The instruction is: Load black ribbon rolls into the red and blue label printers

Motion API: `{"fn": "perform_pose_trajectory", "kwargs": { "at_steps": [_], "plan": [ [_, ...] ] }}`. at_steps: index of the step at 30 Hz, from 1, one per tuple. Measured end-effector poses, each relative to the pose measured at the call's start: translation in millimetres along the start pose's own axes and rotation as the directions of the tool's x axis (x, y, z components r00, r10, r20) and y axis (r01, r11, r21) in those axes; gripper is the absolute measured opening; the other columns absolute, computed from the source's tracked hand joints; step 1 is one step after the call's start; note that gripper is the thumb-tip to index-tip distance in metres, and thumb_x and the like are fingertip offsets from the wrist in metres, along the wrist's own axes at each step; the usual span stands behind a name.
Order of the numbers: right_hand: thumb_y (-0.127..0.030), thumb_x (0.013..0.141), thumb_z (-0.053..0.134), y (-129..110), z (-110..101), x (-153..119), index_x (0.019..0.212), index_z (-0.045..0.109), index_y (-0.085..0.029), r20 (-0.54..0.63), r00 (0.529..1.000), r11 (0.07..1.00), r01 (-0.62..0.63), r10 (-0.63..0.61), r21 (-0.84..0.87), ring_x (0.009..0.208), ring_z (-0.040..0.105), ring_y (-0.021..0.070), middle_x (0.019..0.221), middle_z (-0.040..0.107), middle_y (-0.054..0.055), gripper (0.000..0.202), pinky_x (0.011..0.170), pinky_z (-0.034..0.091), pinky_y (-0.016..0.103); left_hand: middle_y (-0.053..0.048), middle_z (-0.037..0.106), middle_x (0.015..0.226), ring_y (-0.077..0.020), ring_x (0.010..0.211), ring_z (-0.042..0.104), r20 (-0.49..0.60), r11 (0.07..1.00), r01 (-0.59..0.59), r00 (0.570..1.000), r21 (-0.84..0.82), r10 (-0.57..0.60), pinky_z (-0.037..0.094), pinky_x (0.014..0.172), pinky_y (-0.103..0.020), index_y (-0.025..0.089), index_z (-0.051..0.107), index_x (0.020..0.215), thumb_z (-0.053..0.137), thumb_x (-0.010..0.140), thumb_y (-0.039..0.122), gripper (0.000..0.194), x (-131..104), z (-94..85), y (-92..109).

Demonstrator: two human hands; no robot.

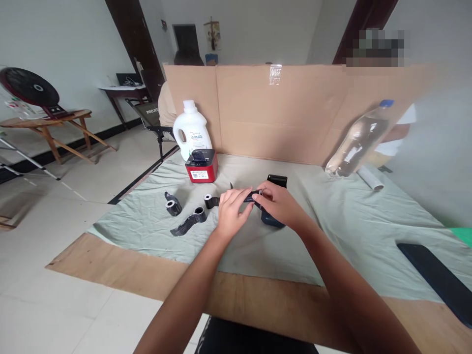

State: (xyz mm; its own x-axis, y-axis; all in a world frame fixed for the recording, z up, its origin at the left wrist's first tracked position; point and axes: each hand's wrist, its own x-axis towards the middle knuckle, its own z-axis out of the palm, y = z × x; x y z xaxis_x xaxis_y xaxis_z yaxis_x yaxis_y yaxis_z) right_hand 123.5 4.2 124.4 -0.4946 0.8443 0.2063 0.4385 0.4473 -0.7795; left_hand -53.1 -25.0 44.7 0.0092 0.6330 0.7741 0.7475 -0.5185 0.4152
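Right hand (278, 204): thumb and fingers pinched closed on a black strip (252, 196). Left hand (233, 211): fingers nearly straight over the strip's other side, thumb apart; can't tell if it grips. Strip sits between my hands, mid-table, by a dark device (272, 220) partly hidden under my right.

Surface: creased pale green cloth (147, 221) on a wooden board (125, 270), bare along my edge. Three black rolls (173, 207) left of my hands, red-and-black box (201, 169) and white jug (191, 130) behind. Cardboard panel (276, 113) at the back, tilted clear bottle (357, 145) at its right, phone (435, 275) near right.

Room: pale tiled floor (84, 231), fan (33, 88) on a wooden stool (55, 122) at left, person's white sleeve (408, 115) beyond the bottle.
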Motion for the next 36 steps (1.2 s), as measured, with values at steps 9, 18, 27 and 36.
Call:
{"fn": "perform_pose_trajectory", "kwargs": {
  "at_steps": [9,18,27,36],
  "plan": [
    [-0.021,0.093,0.056,5,-3,3,0.08,0.064,-0.022,-0.032,0.996,0.945,0.071,-0.086,-0.318,0.092,0.057,0.0232,0.09,0.072,0.003,0.015,0.083,0.038,0.035,-0.008,0.067,0.106,-0.0199,0.09,0.065,0.158,0.734,0.381,0.921,-0.562,-0.357,0.052,0.085,-0.034,0.021,0.054,0.131,0.05,0.101,0.048,0.042,-4,24.0,-14],
    [-0.027,0.089,0.06,32,30,6,0.109,0.066,-0.022,-0.327,0.933,0.927,0.021,-0.153,-0.374,0.108,0.057,0.0322,0.113,0.069,0.01,0.022,0.092,0.039,0.045,-0.004,0.06,0.093,-0.0161,0.081,0.056,0.135,0.783,0.368,0.927,-0.501,-0.35,0.046,0.074,-0.027,0.019,0.067,0.1,0.067,0.09,0.051,0.033,2,20.1,-10],
    [-0.023,0.091,0.051,54,111,-26,0.134,0.05,-0.018,-0.309,0.905,0.934,0.203,-0.294,-0.295,0.125,0.052,0.0324,0.129,0.057,0.016,0.043,0.103,0.04,0.048,0.001,0.059,0.067,-0.0132,0.061,0.056,0.099,0.54,0.545,0.757,-0.642,-0.646,0.041,0.063,-0.026,0.019,0.057,0.089,0.063,0.088,0.062,0.043,14,-1.6,-33],
    [-0.02,0.091,0.05,56,111,-26,0.137,0.048,-0.021,-0.158,0.939,0.944,0.276,-0.305,-0.182,0.126,0.053,0.0325,0.131,0.051,0.016,0.046,0.108,0.044,0.049,-0.006,0.071,0.089,-0.0191,0.084,0.067,-0.083,0.595,0.608,0.66,-0.525,-0.747,0.045,0.073,-0.028,0.017,0.063,0.09,0.074,0.074,0.054,0.042,26,-89.4,-54]
  ]
}}
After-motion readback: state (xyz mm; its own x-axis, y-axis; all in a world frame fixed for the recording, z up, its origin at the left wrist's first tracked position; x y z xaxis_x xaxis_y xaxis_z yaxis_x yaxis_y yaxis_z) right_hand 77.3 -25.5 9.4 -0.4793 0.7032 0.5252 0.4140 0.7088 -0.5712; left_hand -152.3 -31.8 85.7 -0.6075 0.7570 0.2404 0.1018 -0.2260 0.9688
